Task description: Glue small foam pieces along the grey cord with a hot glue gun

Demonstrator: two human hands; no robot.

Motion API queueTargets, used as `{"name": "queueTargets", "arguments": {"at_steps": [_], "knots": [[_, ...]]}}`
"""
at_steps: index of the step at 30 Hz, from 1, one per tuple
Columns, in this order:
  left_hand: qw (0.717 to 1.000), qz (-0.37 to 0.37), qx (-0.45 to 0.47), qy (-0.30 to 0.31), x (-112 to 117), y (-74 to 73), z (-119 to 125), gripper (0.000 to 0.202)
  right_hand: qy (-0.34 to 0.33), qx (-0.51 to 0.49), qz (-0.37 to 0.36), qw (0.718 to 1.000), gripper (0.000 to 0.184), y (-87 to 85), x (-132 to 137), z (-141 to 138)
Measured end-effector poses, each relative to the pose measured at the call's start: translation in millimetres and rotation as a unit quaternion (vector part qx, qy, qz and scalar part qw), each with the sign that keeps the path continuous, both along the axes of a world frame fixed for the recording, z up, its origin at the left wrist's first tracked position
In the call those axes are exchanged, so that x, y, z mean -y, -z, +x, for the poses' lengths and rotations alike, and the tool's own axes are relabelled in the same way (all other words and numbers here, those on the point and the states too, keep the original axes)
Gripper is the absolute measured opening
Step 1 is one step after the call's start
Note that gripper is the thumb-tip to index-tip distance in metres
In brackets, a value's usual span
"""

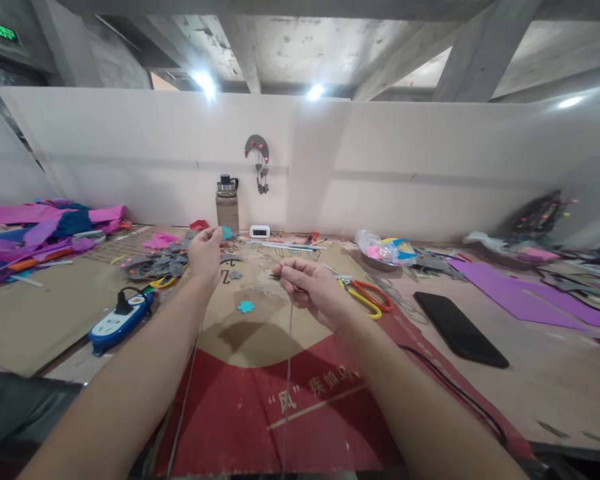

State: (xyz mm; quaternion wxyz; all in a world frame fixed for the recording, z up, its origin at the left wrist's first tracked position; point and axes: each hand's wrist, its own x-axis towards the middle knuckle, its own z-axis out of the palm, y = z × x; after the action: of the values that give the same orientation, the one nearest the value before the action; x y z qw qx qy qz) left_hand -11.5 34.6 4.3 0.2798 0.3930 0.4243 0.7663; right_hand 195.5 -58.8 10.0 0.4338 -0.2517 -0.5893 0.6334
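My left hand (pixel 205 255) is raised over the cardboard, its fingers pinched on a small teal flower-shaped piece (pixel 227 233). A thin grey cord hangs beneath that forearm and reaches the front edge. To its right, my right hand (pixel 310 288) is closed with thumb and fingertips together on a grey cord (pixel 289 363), which drops down across the red print. Something small and dark shows at the right fingertips, too small to name. A second teal flower piece (pixel 247 307) lies flat on the cardboard (pixel 220 337) between the hands, with a small grey piece (pixel 235 274) behind it.
Orange and yellow scissors (pixel 373 297) lie right of my right hand, near a black phone (pixel 460 329). A blue power strip (pixel 121 322) and grey felt scraps (pixel 155 263) are at left. A bottle (pixel 227 208) and white clock (pixel 259 231) stand at the back.
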Motion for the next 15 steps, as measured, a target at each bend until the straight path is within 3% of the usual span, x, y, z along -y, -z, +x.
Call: {"name": "queueTargets", "arguments": {"at_steps": [3,7,9,10,12,14,15], "knots": [[0.996,-0.012,0.085,-0.018,-3,-3.8,-7,0.014,-0.059,0.02,0.043,0.997,0.023,-7.8,8,9],[0.988,-0.025,0.152,0.004,-2,-7.3,-8,0.012,-0.169,0.223,0.12,0.953,0.029,-11.6,11,16],[0.99,-0.02,0.14,0.029,0,-7.6,-4,0.012,-0.077,0.346,0.177,0.918,0.032,-10.5,4,21],[0.991,-0.013,0.124,0.045,0,-7.3,-2,0.012,0.026,0.401,0.208,0.892,0.034,-8.9,-2,25],[0.994,-0.001,0.084,0.073,2,-5.8,3,0.014,0.23,0.509,0.238,0.794,0.035,-3.1,-16,33],[0.995,0.005,0.045,0.093,4,-3.6,9,0.017,0.307,0.595,0.219,0.71,0.034,7.0,-31,39],[0.995,0.007,0.027,0.1,6,-2.4,12,0.019,0.307,0.624,0.202,0.689,0.034,13.9,-37,41]]}}
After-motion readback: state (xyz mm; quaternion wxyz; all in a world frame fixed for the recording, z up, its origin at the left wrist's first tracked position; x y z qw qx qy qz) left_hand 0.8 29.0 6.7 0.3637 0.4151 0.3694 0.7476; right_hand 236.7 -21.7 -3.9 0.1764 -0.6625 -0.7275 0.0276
